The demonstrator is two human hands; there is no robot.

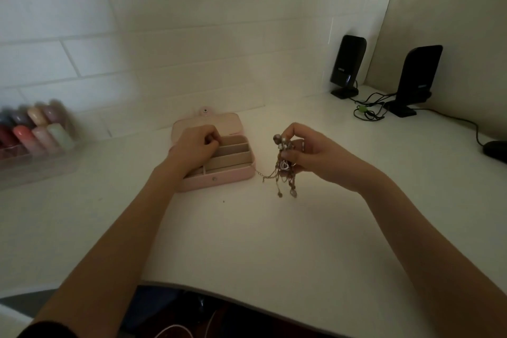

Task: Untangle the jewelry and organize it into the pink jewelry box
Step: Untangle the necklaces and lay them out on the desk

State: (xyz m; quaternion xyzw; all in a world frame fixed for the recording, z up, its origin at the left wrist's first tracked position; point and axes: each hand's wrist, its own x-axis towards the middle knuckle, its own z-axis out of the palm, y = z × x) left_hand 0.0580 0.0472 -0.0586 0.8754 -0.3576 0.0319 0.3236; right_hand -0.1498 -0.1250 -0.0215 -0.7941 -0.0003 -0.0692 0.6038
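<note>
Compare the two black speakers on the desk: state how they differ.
The left speaker stands against the back brick wall; the right speaker stands by the side wall, nearer the camera. The left speaker shows its glossy front with a small label; the right speaker is turned away and looks matte. Both are black, upright on bases, and wired.
</note>
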